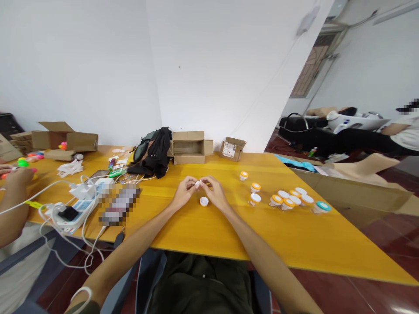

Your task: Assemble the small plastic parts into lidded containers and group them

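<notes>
My left hand [184,192] and my right hand [212,192] meet over the yellow table [294,235], fingers pinched together on a small white object [197,184] held between them. A white cap [204,201] lies on the table just below my hands. To the right stand several small jars with orange lids [284,201], some white-topped, and one with a teal lid [322,206].
A black bag [155,152] and open cardboard boxes [190,147] sit at the back. A power strip with chargers and white cables [77,205] lies left. Another person's arm [13,196] reaches in at far left beside bright toys. A person sits at far right.
</notes>
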`<state>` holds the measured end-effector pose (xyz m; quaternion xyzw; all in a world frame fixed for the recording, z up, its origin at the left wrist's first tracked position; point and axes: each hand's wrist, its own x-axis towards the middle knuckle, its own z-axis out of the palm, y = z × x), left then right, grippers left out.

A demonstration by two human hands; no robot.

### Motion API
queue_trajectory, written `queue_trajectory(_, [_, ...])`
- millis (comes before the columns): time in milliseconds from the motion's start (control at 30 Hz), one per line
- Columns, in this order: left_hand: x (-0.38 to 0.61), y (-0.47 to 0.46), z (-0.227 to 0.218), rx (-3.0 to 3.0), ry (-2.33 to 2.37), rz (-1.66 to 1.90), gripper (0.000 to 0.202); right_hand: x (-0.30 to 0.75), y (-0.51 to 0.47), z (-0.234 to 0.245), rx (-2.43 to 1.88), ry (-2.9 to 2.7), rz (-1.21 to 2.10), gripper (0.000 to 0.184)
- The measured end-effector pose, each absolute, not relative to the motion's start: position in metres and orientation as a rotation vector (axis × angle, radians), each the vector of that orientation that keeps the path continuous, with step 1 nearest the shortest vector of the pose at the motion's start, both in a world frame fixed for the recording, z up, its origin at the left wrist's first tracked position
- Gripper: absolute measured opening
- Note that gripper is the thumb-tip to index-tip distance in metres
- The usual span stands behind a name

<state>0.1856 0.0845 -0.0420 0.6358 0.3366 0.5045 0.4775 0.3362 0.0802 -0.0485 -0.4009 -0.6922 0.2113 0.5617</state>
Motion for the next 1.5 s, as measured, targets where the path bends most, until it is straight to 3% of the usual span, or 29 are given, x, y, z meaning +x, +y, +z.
queue_trajectory(433, [0.184,0.081,-0.040,1.612,0.838,1.223,0.035,0.335,0.079,-0.050,-1.002,-1.697,0.443,0.014])
queue_trajectory(833, [0.183,0.085,-0.041,1.628,0.838,1.219,0.037,0.332,0.076,-0.043,-0.940,-1.637,0.728,0.016])
queue_trajectory(1167, [0.168,0.089,-0.034,2.291,1.231,1.325,0.011,0.342,0.088,-0.047,-0.958,-1.340,0.948,0.019])
queue_trajectory(1367, [0.160,0.096,-0.038,2.512,1.550,1.054,0.024,0.347,0.095,-0.054,-0.979,-1.148,1.107,0.020])
queue_trajectory(1500, [0.163,0.100,-0.038,2.504,1.642,0.829,0.016,0.346,0.095,-0.053,-0.986,-1.083,1.160,0.021])
